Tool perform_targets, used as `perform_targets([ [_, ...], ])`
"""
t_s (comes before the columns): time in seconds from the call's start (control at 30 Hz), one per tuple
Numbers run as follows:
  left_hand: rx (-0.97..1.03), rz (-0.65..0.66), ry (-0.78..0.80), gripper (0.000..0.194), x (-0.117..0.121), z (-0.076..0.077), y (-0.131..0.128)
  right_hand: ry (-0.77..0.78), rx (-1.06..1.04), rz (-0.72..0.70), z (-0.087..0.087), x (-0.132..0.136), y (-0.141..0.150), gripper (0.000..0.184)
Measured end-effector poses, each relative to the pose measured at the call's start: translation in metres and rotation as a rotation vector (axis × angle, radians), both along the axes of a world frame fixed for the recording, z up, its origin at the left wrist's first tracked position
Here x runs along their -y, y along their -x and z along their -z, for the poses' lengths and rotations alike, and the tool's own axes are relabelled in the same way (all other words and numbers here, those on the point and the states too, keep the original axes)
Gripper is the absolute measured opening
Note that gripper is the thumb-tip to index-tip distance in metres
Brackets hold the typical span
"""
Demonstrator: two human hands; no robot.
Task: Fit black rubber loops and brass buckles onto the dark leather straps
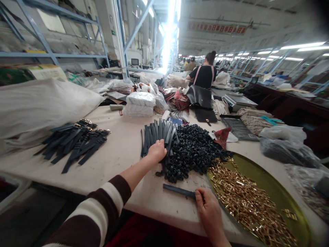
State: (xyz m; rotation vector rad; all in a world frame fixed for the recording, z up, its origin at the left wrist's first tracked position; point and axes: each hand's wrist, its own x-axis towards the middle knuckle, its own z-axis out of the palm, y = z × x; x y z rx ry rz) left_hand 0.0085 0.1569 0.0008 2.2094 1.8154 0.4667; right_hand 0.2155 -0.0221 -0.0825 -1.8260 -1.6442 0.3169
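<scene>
My left hand reaches into a bundle of dark leather straps, its fingers closed around a strap there; the fingertips are partly hidden. Near the table's front edge, my right hand pinches one end of a single dark leather strap, which points left. Right beside the bundle is a heap of small black leather loops. A round brass-coloured tray stands to the right of my right hand, filled with loose gold metal buckles.
Buckled straps lie in a pile on the left of the table, beside a large white cloth. Wrapped packs, a black leather piece and plastic bags crowd the back and right. A person is farther off.
</scene>
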Motion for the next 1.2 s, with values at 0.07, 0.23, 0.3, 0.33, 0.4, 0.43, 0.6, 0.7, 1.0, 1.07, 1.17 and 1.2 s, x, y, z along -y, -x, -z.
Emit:
perform_targets([
  [0.07,0.0,-0.034,-0.012,0.042,-0.012,0.002,0.0,-0.019,-0.051,0.025,0.003,0.003,0.0,0.025],
  [0.23,0.085,0.006,-0.114,0.038,0.015,-0.006,0.011,-0.163,-0.167,0.148,-0.003,0.008,-0.002,0.027],
  [0.3,0.137,0.113,-0.123,0.035,0.05,-0.011,0.02,-0.182,-0.283,0.216,-0.013,0.005,0.0,0.031],
  [0.33,0.226,0.246,-0.086,0.033,0.07,-0.013,0.023,-0.16,-0.391,0.225,-0.019,0.003,0.002,0.034],
  [0.4,0.384,0.447,0.162,0.03,0.111,-0.013,0.026,-0.065,-0.661,0.198,-0.031,-0.004,0.009,0.039],
  [0.43,0.447,0.49,0.322,0.028,0.128,-0.012,0.026,-0.007,-0.765,0.173,-0.036,-0.007,0.013,0.039],
  [0.6,0.971,0.284,1.147,0.032,0.161,0.006,0.007,0.232,-0.742,-0.025,-0.04,-0.023,0.03,0.028],
  [0.7,1.213,0.099,1.228,0.027,0.154,0.011,-0.003,0.197,-0.423,-0.101,-0.037,-0.037,0.029,0.029],
  [1.0,1.286,-0.089,1.239,0.025,0.145,0.004,0.002,0.146,0.373,-0.188,-0.031,-0.069,0.022,0.014],
  [1.07,1.279,-0.101,1.25,0.025,0.145,0.004,0.003,0.126,0.297,-0.178,-0.031,-0.066,0.019,0.015],
  [1.17,1.273,-0.102,1.255,0.026,0.146,0.006,0.001,0.135,-0.032,-0.059,-0.037,-0.054,0.013,0.013],
  [1.2,1.278,-0.094,1.259,0.027,0.146,0.007,0.0,0.154,-0.198,-0.014,-0.04,-0.049,0.012,0.019],
])
